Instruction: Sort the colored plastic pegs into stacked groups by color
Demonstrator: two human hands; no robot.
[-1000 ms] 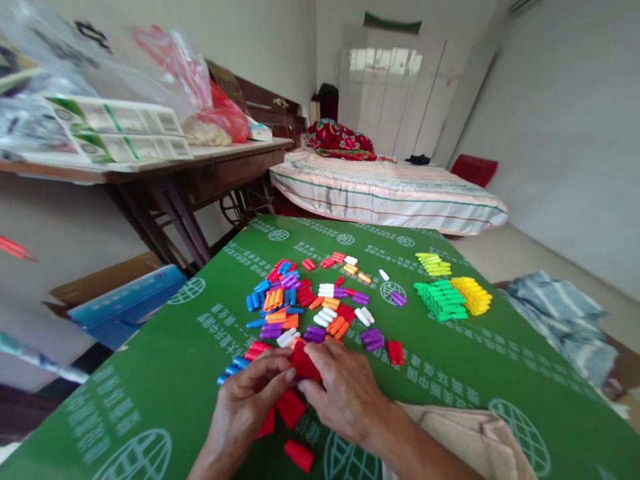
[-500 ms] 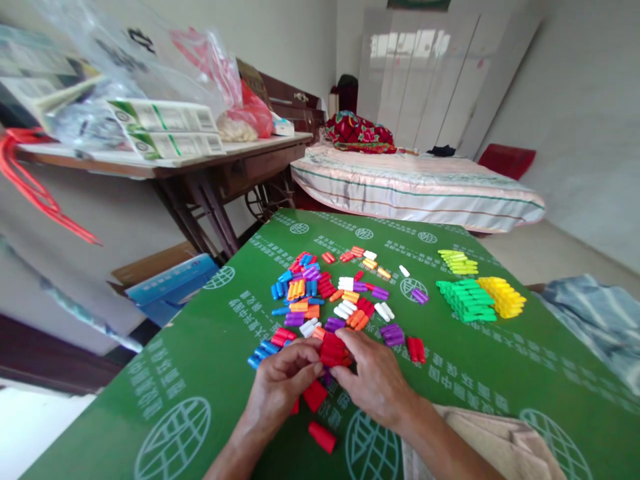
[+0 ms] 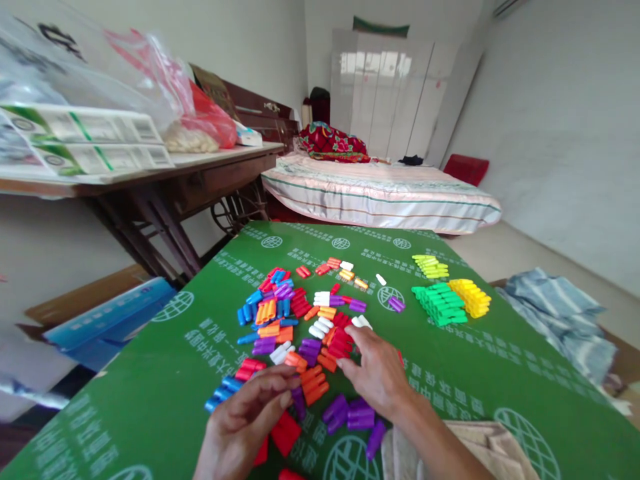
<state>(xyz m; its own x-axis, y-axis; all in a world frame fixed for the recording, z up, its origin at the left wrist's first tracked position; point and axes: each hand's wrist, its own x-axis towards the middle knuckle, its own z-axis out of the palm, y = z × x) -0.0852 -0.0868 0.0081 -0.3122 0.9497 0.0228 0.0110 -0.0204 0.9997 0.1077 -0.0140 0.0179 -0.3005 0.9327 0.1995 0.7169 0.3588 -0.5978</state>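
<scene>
Small plastic tubes that look like pen caps lie in clusters by colour on a green table. My right hand [image 3: 375, 367] reaches forward, thumb and forefinger closed around a cluster of red caps [image 3: 341, 344]. Nearer to me, my left hand [image 3: 253, 413] has its thumb and forefinger pinched together; what is between them, if anything, is hidden. Beside its fingertips are purple caps [image 3: 299, 403] and orange caps [image 3: 314, 385]. More red caps [image 3: 286, 433] lie partly behind that hand. Below my right wrist sit loose purple caps [image 3: 360, 415].
Blue caps [image 3: 220, 393] lie left of my left hand. At the far right stand stacked green caps [image 3: 440, 304], yellow caps [image 3: 470, 298] and lime caps [image 3: 430, 266]. A beige cloth [image 3: 465, 447] lies under my right forearm. A side table [image 3: 225, 160] holds bags and boxes.
My right hand has moved forward with the red caps, away from my left hand. Orange and purple caps near the hands now show. The view has turned to the right.
</scene>
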